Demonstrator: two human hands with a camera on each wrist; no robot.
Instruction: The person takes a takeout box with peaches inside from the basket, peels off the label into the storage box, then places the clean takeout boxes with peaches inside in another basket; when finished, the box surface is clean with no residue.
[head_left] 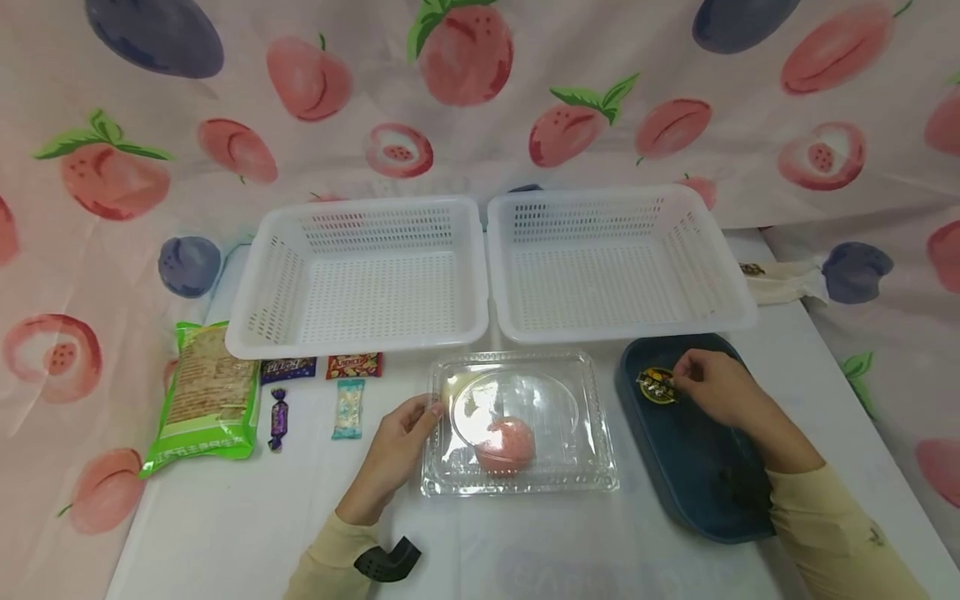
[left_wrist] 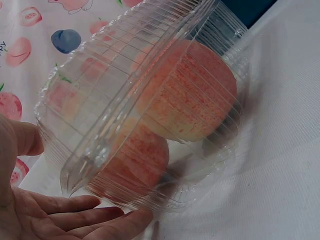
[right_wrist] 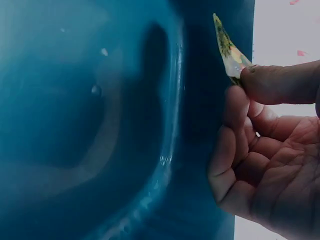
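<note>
A clear plastic clamshell box (head_left: pixel 519 423) lies on the white table with a pink round bun (head_left: pixel 505 444) inside; the left wrist view shows the bun (left_wrist: pixel 195 95) through the ribbed lid. My left hand (head_left: pixel 401 437) holds the box at its left edge, thumb on the lid and fingers (left_wrist: pixel 75 212) under the rim. My right hand (head_left: pixel 708 385) is over the dark blue tray (head_left: pixel 697 475) and pinches a small yellow-and-black wrapped sweet (head_left: pixel 657 386); in the right wrist view its edge (right_wrist: pixel 229 50) sticks out from thumb and forefinger.
Two white perforated baskets (head_left: pixel 360 275) (head_left: pixel 615 258) stand side by side behind the box. At the left lie a green cracker pack (head_left: pixel 206 392), a purple wrapped candy (head_left: pixel 278 417), a pale bar (head_left: pixel 348 408) and two small snack packs (head_left: pixel 288 368) (head_left: pixel 354 365). A fruit-print cloth hangs behind.
</note>
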